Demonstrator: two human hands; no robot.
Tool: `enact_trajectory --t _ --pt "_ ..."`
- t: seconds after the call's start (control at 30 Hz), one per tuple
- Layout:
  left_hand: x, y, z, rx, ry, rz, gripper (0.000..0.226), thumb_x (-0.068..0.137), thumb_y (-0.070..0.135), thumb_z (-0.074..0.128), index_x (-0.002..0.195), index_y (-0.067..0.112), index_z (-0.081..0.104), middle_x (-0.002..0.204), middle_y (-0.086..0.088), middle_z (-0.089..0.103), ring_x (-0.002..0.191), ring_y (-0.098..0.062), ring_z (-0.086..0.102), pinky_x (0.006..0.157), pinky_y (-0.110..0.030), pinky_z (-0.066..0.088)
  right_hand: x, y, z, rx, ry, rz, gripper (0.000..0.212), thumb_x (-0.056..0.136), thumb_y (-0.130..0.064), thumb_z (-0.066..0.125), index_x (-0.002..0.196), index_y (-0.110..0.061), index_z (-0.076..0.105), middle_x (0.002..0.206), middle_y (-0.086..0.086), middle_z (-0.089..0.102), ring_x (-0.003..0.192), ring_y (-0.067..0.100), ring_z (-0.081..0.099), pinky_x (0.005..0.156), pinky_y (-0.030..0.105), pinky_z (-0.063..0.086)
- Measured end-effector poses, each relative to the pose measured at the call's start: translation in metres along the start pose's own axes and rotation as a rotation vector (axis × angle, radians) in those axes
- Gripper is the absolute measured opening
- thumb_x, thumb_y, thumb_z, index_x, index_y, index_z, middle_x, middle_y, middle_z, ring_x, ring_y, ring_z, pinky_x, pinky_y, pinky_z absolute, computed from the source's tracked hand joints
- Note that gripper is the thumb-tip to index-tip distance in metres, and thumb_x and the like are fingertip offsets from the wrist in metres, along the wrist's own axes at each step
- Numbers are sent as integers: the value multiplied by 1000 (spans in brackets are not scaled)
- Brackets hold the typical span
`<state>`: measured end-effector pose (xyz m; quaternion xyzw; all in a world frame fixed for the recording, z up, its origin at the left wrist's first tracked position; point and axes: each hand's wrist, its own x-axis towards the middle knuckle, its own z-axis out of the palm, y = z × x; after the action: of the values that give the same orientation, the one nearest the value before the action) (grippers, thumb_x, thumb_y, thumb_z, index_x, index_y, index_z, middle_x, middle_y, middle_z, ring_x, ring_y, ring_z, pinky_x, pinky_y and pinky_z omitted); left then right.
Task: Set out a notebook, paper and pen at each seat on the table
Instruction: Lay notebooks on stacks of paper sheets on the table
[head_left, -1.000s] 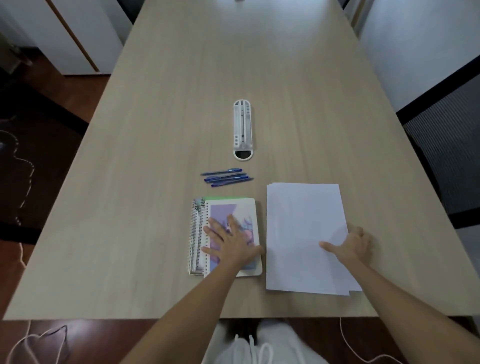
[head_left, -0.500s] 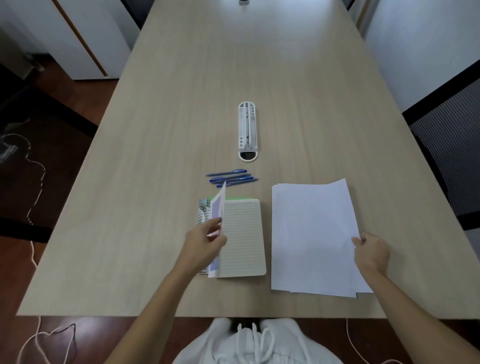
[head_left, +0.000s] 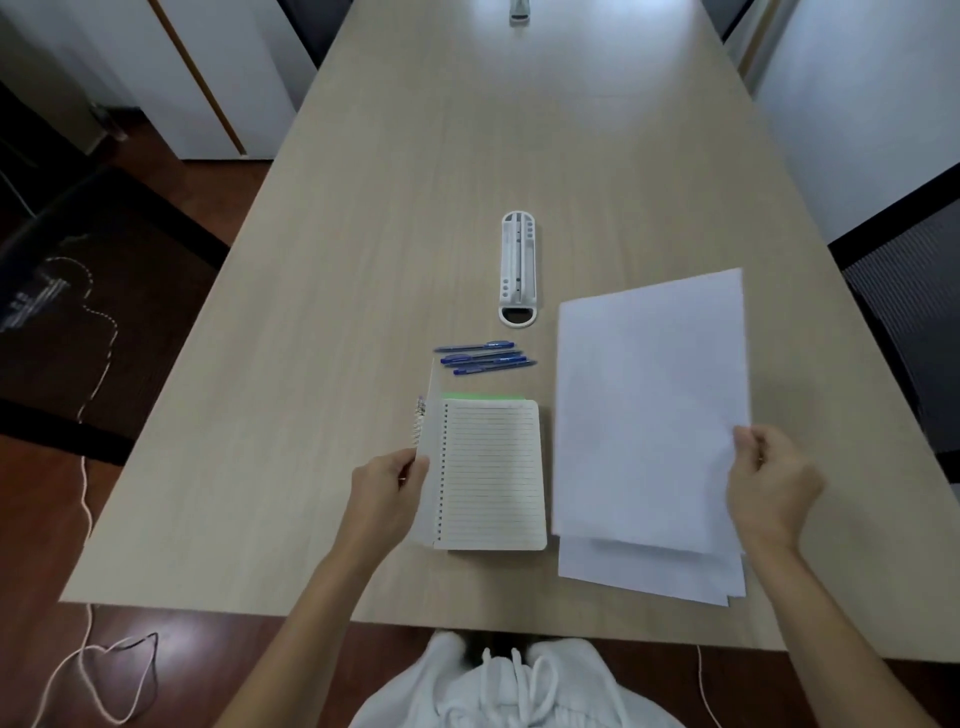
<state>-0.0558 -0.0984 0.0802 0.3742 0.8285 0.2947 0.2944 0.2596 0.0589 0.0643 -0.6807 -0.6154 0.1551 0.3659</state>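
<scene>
A stack of spiral notebooks (head_left: 491, 473) lies near the table's front edge, its lined back face showing, with a green one under it. My left hand (head_left: 387, 491) grips the top notebook (head_left: 427, 457) by its edge and holds it upright on its spine at the stack's left side. My right hand (head_left: 771, 486) pinches the right edge of a white sheet of paper (head_left: 649, 410), lifted above the paper pile (head_left: 649, 571). Several blue pens (head_left: 485, 358) lie just beyond the notebooks.
A white oblong desk fitting (head_left: 518, 267) sits mid-table beyond the pens. The wooden table (head_left: 363, 260) stretches far ahead. A black mesh chair (head_left: 914, 312) stands at the right side and a dark chair (head_left: 78, 291) at the left. Cables trail on the floor.
My left hand went from lying flat on the notebook cover to lifting the top notebook up on edge. My right hand gripped the top sheet and raised it off the pile.
</scene>
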Motion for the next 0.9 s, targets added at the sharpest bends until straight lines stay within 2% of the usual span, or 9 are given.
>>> enact_trajectory --t 0.13,0.23,0.3,0.37,0.43,0.57,0.67,0.83,0.9 --pt "-7 10 4 -120 -49 -1 21 94 26 53 86 28 73 77 10 73 60 4 62 49 -8 42 -35 -20 45 68 -212 25 25 92 -4 56 67 -6 52 50 1 46 44 16 38 47 10 34" --pt "-9 8 10 -183 -44 -2 19 92 36 57 94 29 75 84 16 75 74 0 69 61 -13 51 -59 -26 74 82 -339 88 30 93 -6 54 64 -9 46 49 -6 39 46 5 34 44 14 30" --pt "-11 6 18 -214 -36 -33 24 93 42 54 82 31 73 64 24 68 61 5 63 58 -7 44 -71 -28 88 84 -404 134 34 93 -7 54 61 -9 43 49 -4 39 46 7 33 42 15 28" --pt "-11 -7 32 -183 -10 -109 39 93 49 48 64 28 62 51 12 56 49 -1 50 53 -14 38 -79 -29 98 84 -442 181 42 94 -7 53 56 -12 36 49 -3 37 46 9 31 41 16 29" --pt "-9 -29 49 -55 -38 -211 47 87 61 44 68 21 62 66 7 59 62 -11 55 60 -27 41 -84 -26 104 77 -465 219 45 94 -7 52 55 -13 30 49 -2 33 47 12 29 44 19 27" --pt "-8 -52 73 -62 -76 -429 37 87 38 61 100 5 52 106 -16 59 98 -31 57 79 -37 46 -85 -13 108 45 -495 264 43 94 -6 52 57 -11 30 50 -1 31 48 13 27 45 24 25" --pt "-5 -48 77 -176 -36 -480 42 83 31 68 109 3 49 106 -9 56 92 -25 55 66 -29 43 -84 -10 109 26 -500 269 39 93 -7 53 59 -9 35 51 1 34 48 13 29 45 24 26" --pt "2 -54 78 -391 -131 -449 18 79 29 72 91 16 68 100 -9 73 87 -25 69 79 -42 58 -83 -11 109 12 -506 265 38 93 -8 53 60 -7 36 51 3 38 49 14 31 45 25 27" --pt "1 -56 77 -454 -151 -400 18 85 17 66 103 15 66 108 -10 71 91 -24 69 80 -39 57 -82 -13 107 14 -518 248 37 93 -8 54 60 -6 38 52 4 39 48 13 32 45 25 28"
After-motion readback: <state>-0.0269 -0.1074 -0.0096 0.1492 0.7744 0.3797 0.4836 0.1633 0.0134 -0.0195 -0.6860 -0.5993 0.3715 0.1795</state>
